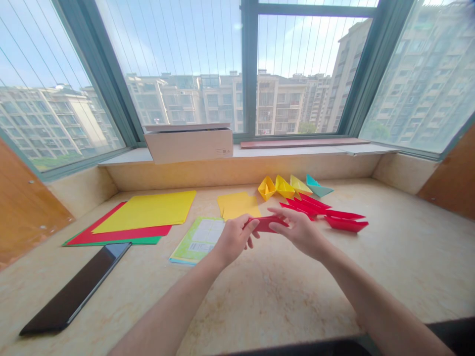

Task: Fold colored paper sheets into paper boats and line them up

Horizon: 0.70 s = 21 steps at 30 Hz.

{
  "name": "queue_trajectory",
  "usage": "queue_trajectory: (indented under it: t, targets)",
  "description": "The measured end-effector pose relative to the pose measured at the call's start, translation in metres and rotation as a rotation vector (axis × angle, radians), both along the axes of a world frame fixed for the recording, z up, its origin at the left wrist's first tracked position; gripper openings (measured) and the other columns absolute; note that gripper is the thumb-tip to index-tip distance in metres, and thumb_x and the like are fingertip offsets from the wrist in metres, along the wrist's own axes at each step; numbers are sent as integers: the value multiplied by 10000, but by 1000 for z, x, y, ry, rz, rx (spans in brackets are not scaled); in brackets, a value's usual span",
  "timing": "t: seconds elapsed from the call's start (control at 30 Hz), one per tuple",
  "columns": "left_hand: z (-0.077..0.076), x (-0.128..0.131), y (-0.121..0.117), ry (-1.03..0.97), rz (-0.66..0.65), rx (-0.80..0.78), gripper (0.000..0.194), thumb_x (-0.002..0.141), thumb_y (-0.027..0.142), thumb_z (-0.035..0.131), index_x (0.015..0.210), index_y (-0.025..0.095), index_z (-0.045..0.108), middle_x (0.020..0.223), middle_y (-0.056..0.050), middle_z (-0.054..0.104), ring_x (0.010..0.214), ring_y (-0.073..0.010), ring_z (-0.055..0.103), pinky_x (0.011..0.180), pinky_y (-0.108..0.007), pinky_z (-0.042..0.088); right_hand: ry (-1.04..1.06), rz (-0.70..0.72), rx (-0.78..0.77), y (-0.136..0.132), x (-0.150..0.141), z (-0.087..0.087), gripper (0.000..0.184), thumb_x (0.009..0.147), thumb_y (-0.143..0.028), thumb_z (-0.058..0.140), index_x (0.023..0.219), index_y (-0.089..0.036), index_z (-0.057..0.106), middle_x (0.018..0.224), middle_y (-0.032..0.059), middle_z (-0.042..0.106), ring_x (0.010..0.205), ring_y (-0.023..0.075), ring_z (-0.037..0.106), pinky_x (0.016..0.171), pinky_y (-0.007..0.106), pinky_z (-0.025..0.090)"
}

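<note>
Between my two hands is a folded piece of red paper (265, 224), held above the stone sill. My left hand (235, 236) pinches its left end between thumb and fingers. At the other end, my right hand (299, 228) grips the paper with thumb and fingers. Just beyond my right hand lie several red folded paper boats (345, 221), some partly hidden by that hand. Behind them stand yellow paper boats (284, 187) and a teal paper boat (318, 187). Yellow paper squares (237, 204) lie behind my left hand.
A green-edged packet (195, 238) with a white label lies left of my left hand. Farther left are large yellow sheets (148, 210) over red and green ones, and a black phone-like slab (76, 289). A white box (189, 144) sits on the ledge by the window.
</note>
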<state>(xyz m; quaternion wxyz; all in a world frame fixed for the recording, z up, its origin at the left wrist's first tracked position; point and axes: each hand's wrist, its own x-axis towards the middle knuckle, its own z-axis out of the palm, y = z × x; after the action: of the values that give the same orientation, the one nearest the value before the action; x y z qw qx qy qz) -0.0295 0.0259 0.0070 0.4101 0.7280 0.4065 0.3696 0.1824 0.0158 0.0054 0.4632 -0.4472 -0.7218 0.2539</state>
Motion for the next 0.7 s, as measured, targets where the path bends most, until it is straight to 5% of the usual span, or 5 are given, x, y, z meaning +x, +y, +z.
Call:
queue_trajectory:
  t: [0.17, 0.3, 0.43, 0.57, 0.7]
  targets:
    - [-4, 0, 4, -53, -38, -39, 396, 951, 524, 429, 877, 158, 562, 714, -11, 659, 440, -91, 573, 394, -179, 384, 178, 26, -171, 5, 4, 2, 357, 830, -383, 697, 1123, -183, 734, 1068, 102, 750, 967, 265, 686, 857, 419, 542]
    - [-1, -2, 3, 58, -9, 16, 372, 936, 515, 462, 786, 181, 528, 572, 49, 553, 420, -87, 526, 413, -178, 373, 105, -10, -134, 6, 5, 3, 286, 853, -423, 661, 943, -181, 783, 795, 58, 748, 742, 219, 662, 683, 347, 519]
    - [2, -4, 0, 146, -19, 46, 364, 916, 514, 498, 773, 181, 540, 611, 20, 619, 463, -103, 555, 447, -192, 390, 34, -43, -63, 4, 5, 2, 301, 884, -439, 621, 921, -184, 777, 679, 33, 696, 665, 199, 627, 614, 318, 477]
    - [3, -6, 0, 186, -123, 44, 397, 914, 539, 490, 771, 177, 571, 551, 33, 582, 436, -105, 527, 444, -199, 373, -53, -11, -11, 2, 4, 2, 297, 908, -425, 589, 861, -187, 761, 688, 31, 692, 666, 196, 621, 614, 315, 458]
    - [4, -9, 4, 217, -53, 149, 439, 916, 553, 483, 687, 184, 550, 488, 51, 508, 445, -101, 464, 457, -209, 318, -61, 44, -18, 4, 5, 2, 306, 912, -438, 576, 908, -187, 750, 778, 42, 723, 719, 202, 632, 623, 310, 463]
